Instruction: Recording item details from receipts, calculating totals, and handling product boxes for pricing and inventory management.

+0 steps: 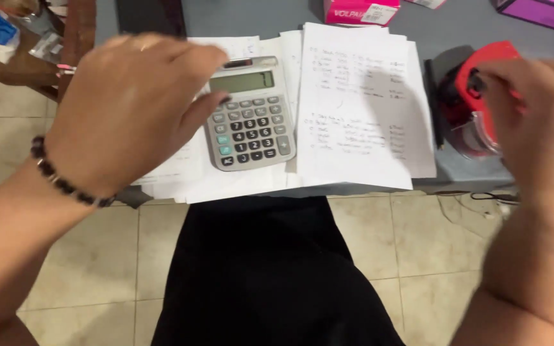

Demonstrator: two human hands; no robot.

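A grey desk calculator lies on white sheets of paper at the near edge of a grey table. My left hand hovers over the calculator's left side, its thumb touching the upper left keys; a dark bead bracelet sits on the wrist. My right hand rests on a red tape dispenser at the right, fingers curled over its top. The right sheet carries handwritten lines.
A dark pen lies between the papers and the dispenser. A pink box and a purple box stand at the table's far edge. Below the table are my dark-clothed lap and beige floor tiles. A wooden piece of furniture stands far left.
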